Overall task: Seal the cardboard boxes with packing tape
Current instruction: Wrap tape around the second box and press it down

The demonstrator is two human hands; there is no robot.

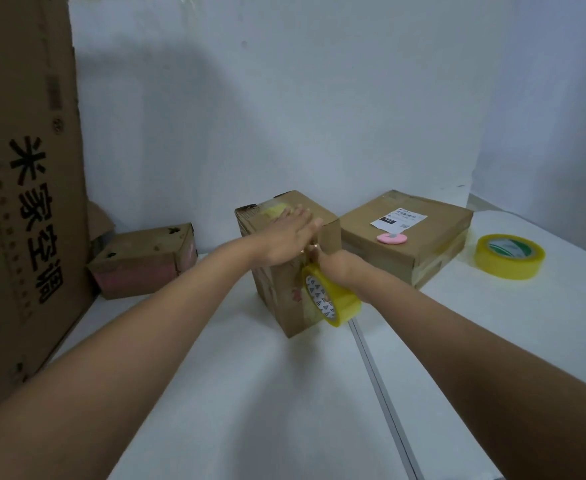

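Mid-taping of the middle cardboard box (286, 268) on the white worktop (250, 393): left hand (290, 239) flat, fingers straight, pressing tape on top; right hand (335, 266) gripping the yellow tape roll (329, 296) against the near-right side; likely next, pulling down and cutting.

From my feed this looks like a plain packing room: a white counter (250, 393) against a bare wall (319, 98), several cardboard boxes (406, 237), a spare tape roll (509, 257), one labelled parcel
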